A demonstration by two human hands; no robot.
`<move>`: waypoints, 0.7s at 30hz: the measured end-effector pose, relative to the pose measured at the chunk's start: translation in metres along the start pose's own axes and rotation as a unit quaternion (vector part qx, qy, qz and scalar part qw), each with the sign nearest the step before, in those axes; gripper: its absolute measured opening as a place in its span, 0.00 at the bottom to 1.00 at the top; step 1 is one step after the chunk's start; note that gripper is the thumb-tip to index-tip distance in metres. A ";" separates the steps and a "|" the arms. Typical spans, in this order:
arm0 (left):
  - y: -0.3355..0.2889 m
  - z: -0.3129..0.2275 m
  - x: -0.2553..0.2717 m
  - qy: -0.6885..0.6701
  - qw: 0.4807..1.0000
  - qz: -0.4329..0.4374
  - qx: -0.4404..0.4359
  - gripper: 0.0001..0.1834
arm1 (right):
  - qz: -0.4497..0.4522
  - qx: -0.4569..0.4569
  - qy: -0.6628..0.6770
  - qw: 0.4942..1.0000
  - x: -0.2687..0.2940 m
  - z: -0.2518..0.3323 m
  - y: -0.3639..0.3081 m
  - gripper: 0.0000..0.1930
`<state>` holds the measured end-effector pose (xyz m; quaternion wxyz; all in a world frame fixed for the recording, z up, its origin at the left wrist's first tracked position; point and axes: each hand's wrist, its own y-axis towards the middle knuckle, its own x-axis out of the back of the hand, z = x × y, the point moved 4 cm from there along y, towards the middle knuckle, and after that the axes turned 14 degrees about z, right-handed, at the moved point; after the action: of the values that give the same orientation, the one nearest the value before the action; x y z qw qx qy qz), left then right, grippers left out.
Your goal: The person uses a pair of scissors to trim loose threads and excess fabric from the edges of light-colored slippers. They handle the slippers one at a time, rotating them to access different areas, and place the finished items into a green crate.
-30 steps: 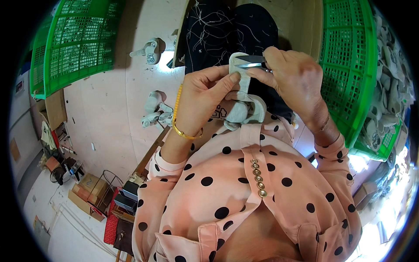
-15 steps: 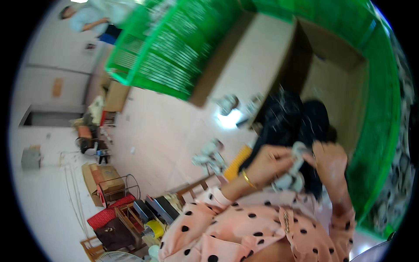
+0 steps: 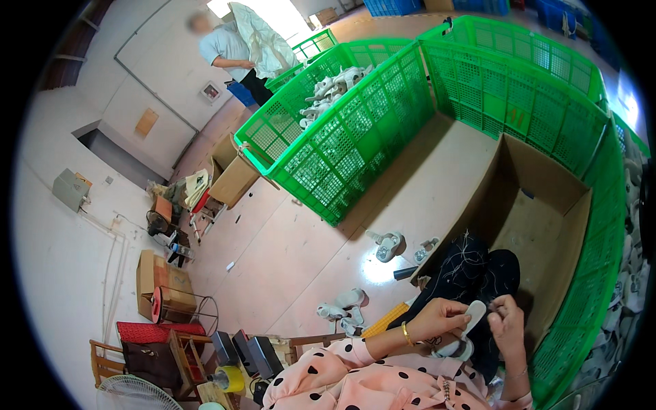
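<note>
My left hand (image 3: 435, 321) is closed, pinching a small white shoe (image 3: 474, 314), its pale sole side showing and its narrow length upright above my lap. Just to the right, my right hand (image 3: 507, 328) is apart from the shoe. Its fingers are curled together; what they hold, if anything, is too small to make out. More white shoes (image 3: 454, 348) rest on my lap below the left hand. Dark trousers (image 3: 456, 270) with loose pale threads on them cover my legs.
An open cardboard box (image 3: 570, 225) stands in front of my legs. Green plastic crates (image 3: 362, 130) surround it, some holding shoes. Grey-white shoes (image 3: 350, 298) lie on the floor to the left. A wooden stool (image 3: 184, 355) and a fan (image 3: 137, 393) are lower left. Another person (image 3: 229, 51) stands far back, holding a sack.
My right hand has moved off the shoe, which both hands were touching. The shoe now points upward in my left hand. The view has shifted, showing more of the room.
</note>
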<state>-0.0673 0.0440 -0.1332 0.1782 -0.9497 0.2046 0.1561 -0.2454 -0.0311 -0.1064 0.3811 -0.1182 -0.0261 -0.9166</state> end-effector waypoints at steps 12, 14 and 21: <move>-0.012 -0.040 -0.011 0.437 0.887 -0.129 -0.079 0.10 | 0.023 -0.020 -0.145 0.989 -0.027 0.017 -0.004 0.12; -0.002 -0.036 -0.014 0.447 0.883 -0.124 -0.074 0.10 | 0.007 0.061 -0.176 0.982 -0.019 0.012 -0.010 0.10; 0.008 -0.042 -0.036 0.674 0.724 -0.074 -0.128 0.08 | -0.053 0.077 -0.172 0.981 -0.018 0.011 -0.021 0.10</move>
<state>-0.0924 0.0325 -0.0844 -0.1184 -0.8306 0.1778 -0.5143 -0.2457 -0.0022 -0.0988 0.3302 -0.2426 -0.1679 -0.8966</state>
